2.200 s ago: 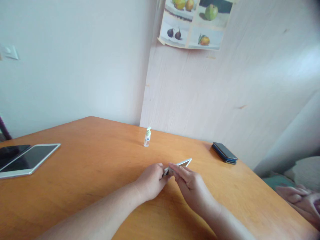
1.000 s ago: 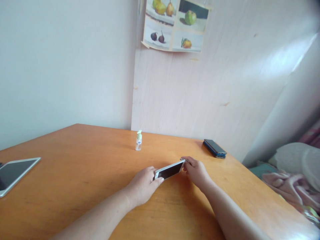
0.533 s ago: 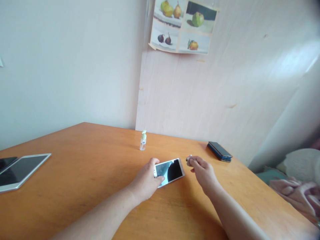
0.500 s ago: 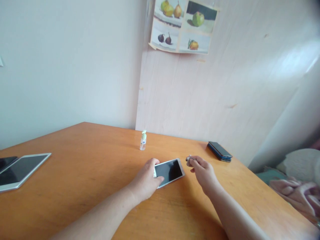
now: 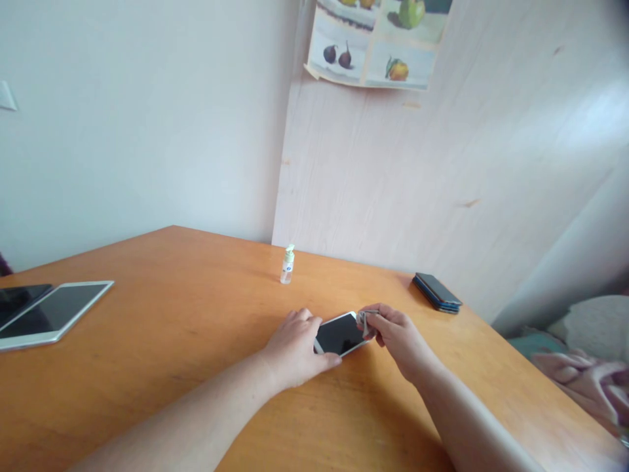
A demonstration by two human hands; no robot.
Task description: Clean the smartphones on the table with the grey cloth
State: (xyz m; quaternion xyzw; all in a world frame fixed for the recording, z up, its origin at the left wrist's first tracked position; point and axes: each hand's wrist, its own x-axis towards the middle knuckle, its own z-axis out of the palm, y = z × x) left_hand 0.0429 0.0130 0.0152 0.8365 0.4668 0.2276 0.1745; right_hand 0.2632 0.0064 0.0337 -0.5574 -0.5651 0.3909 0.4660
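A white-framed smartphone (image 5: 340, 335) with a dark screen lies at a slant on the wooden table. My left hand (image 5: 297, 351) grips its left end, thumb along the near edge and fingers at the far side. Pinched in my right hand (image 5: 393, 334) is a small crumpled grey cloth (image 5: 364, 322), which is at the phone's right end and covers part of it. Whether the cloth presses on the glass I cannot tell. Behind the phone stands a small clear pump bottle (image 5: 287, 265) with a pale green top.
A white tablet (image 5: 54, 314) and a dark device (image 5: 22, 300) lie at the table's left. Several stacked phones (image 5: 436, 292) sit near the back right edge. Behind the wooden table (image 5: 196, 282) rises a wall with a fruit print (image 5: 373, 49); pinkish fabric (image 5: 580, 380) lies beyond the right edge.
My right hand has brought the cloth left, onto the phone's right end. My left hand has shifted its hold, with the thumb now along the near edge. The camera view has tilted down slightly.
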